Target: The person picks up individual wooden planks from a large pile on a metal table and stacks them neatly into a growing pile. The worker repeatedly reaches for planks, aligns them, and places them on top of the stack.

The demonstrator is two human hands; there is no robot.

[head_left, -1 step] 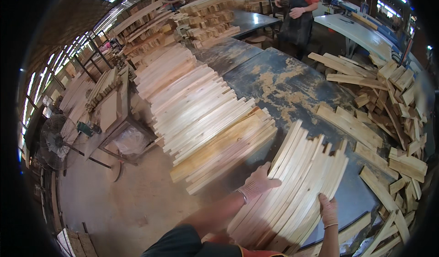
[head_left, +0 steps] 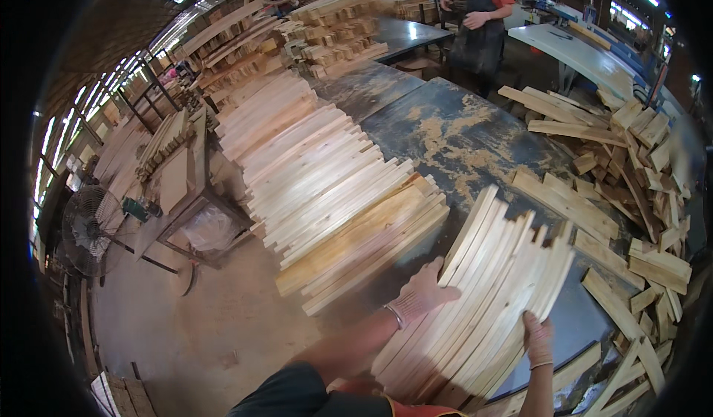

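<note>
Over my feed, a fan [head_left: 90,230] stands far left; then wooden strips [head_left: 327,168] in a row; my left hand [head_left: 422,296] grips a loose bundle [head_left: 475,298], thumb on top; it lies between both hands, above the table [head_left: 386,124]; my right hand [head_left: 538,340] holds its right edge; offcuts [head_left: 657,265] pile beyond

Dark counter [head_left: 390,129], surface marked. Sawdust [head_left: 444,144] scattered across middle. Long row of pale wooden strips [head_left: 327,176] along left side, ends uneven. Loose boards [head_left: 568,206] toward right. Second batch of strips [head_left: 483,287] over near end.
</note>
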